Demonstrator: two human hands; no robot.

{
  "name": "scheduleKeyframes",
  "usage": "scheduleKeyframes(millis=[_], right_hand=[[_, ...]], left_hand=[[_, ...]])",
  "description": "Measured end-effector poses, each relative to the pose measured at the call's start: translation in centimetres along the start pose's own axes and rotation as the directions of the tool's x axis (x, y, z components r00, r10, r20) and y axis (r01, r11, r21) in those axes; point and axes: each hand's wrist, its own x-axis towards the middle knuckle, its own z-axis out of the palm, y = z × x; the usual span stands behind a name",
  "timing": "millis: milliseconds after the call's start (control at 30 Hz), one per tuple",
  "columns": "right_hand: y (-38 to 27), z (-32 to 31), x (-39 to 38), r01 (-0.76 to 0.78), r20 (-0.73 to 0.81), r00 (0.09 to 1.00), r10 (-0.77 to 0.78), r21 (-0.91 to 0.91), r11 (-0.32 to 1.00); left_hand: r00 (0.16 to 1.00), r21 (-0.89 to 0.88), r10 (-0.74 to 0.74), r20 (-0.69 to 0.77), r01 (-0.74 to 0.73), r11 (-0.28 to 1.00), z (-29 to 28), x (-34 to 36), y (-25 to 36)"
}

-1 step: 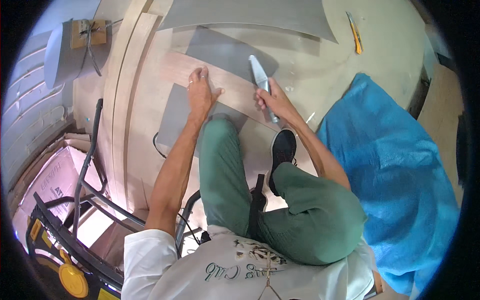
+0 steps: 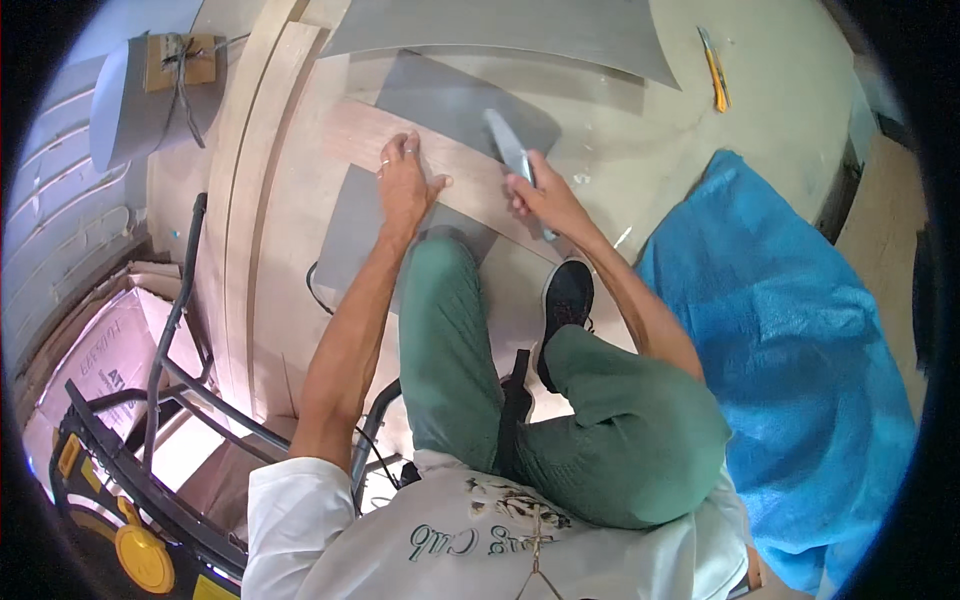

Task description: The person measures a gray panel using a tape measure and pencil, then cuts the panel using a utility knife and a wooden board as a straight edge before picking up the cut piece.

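A light-brown wooden board (image 2: 465, 165) lies slantwise on the floor, with a smooth grey sheet (image 2: 425, 90) showing along its far side and another grey piece (image 2: 350, 215) along its near side. Whether these join under the board is hidden. My left hand (image 2: 403, 185) rests on the board, thumb spread from the fingers, holding nothing. My right hand (image 2: 545, 195) is closed round a silver-grey hand tool (image 2: 508, 140) with a long tapered head. Its head hangs over the far grey sheet near the board's right part, blurred; contact cannot be told.
A larger grey sheet (image 2: 500, 28) lies at the far side. An orange utility knife (image 2: 715, 70) rests at the far right, and a blue cloth (image 2: 790, 340) at the right. Long wooden strips (image 2: 245, 200) and a black metal frame (image 2: 180, 330) stand left. My shoe (image 2: 568, 295) is near the board.
The tool in my right hand has shifted slightly left, and that hand has moved a little with it. My left hand stays on the board.
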Motion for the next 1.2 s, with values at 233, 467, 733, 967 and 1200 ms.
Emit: scheduleKeyframes(millis=[233, 467, 733, 967, 1200], right_hand=[[-2.4, 4.3, 9.6, 0.326, 0.146, 0.936, -0.320, -0.704, 0.631], [-5.2, 6.3, 14.9, 0.347, 0.221, 0.932, -0.288, -0.771, 0.534], [-6.0, 7.7, 15.9, 0.307, 0.253, 0.952, -0.173, -0.789, 0.532], [-6.0, 8.9, 16.4, 0.235, 0.198, 0.972, -0.127, -0.846, 0.479], [-4.7, 7.3, 15.3, 0.293, 0.255, 0.956, -0.144, -0.830, 0.475]], left_hand=[[0.990, -0.023, -0.139, 0.012, 0.139, 0.990, 0.3, 0.4, -0.3], [0.987, 0.019, -0.155, 0.054, 0.154, 0.988, 0.9, 1.1, -0.3], [0.973, 0.021, -0.201, 0.114, 0.200, 0.980, 0.1, 1.1, -0.2], [0.971, 0.003, -0.205, 0.120, 0.206, 0.979, 0.6, 1.3, 0.1], [0.978, 0.043, -0.185, 0.100, 0.182, 0.982, 1.0, 1.5, -0.2]])
